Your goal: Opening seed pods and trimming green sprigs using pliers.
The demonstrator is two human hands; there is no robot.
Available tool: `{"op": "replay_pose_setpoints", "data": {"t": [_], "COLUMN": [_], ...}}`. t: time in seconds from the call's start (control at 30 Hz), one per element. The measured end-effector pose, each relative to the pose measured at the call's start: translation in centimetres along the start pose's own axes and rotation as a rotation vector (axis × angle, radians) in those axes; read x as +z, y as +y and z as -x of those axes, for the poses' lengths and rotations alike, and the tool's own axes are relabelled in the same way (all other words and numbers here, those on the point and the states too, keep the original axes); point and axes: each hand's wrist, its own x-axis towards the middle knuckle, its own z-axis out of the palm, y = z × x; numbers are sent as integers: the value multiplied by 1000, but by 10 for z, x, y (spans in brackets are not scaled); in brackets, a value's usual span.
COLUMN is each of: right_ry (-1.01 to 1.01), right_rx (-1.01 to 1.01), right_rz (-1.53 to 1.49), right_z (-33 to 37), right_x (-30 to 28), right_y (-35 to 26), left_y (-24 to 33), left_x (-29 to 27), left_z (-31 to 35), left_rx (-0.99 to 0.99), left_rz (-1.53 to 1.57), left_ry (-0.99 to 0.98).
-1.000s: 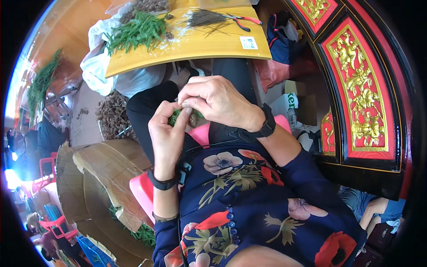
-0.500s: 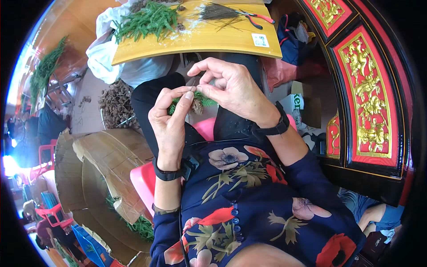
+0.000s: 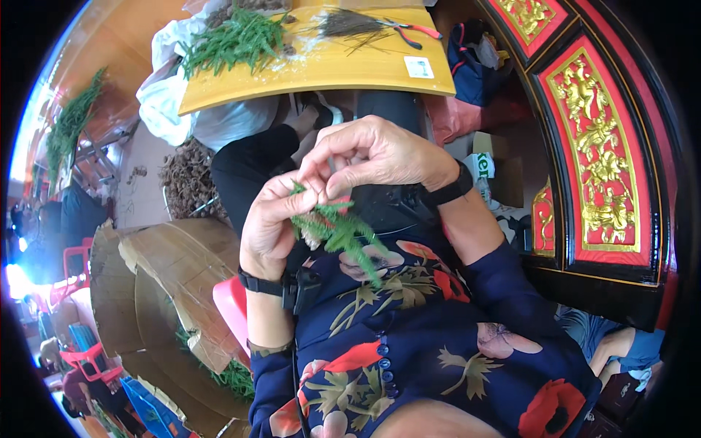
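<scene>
My left hand [image 3: 266, 226] is closed on a green artificial pine sprig [image 3: 350, 237], pinching its stem end between thumb and fingers. A brown pine cone [image 3: 312, 228] sits against the sprig, just below my left thumb. The needles hang down toward my lap. My right hand [image 3: 387, 157] meets the left at the fingertips, thumb and fingers pinched at the stem end. Whatever thin piece it grips there is too small to make out.
A yellow table [image 3: 307, 80] ahead bears green sprigs [image 3: 237, 40], thin dark wires [image 3: 350, 23] and red-handled pliers [image 3: 410, 33]. Pine cones [image 3: 190, 179] are heaped on the floor at left, near a torn cardboard box [image 3: 139, 306]. A carved red-and-gold panel [image 3: 606, 160] stands at right.
The sprig and cone have turned so the needles now point down toward me. Both hands have come slightly lower and nearer, with the right fingers folded in closer to the left.
</scene>
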Motion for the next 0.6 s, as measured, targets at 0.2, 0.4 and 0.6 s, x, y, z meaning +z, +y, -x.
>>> {"op": "replay_pose_setpoints", "data": {"t": [0.2,0.4,0.6], "right_ry": [20,98,228], "right_rx": [51,90,155], "right_rz": [-62,-65,290], "right_z": [1,2,2], "right_x": [0,3,0], "right_y": [0,0,-4], "left_y": [-2,1,-4], "left_x": [3,8,23], "left_z": [0,-2,-6], "left_rx": [-163,-99,363], "left_rz": [140,-9,-1049], "left_ry": [2,108,361]}}
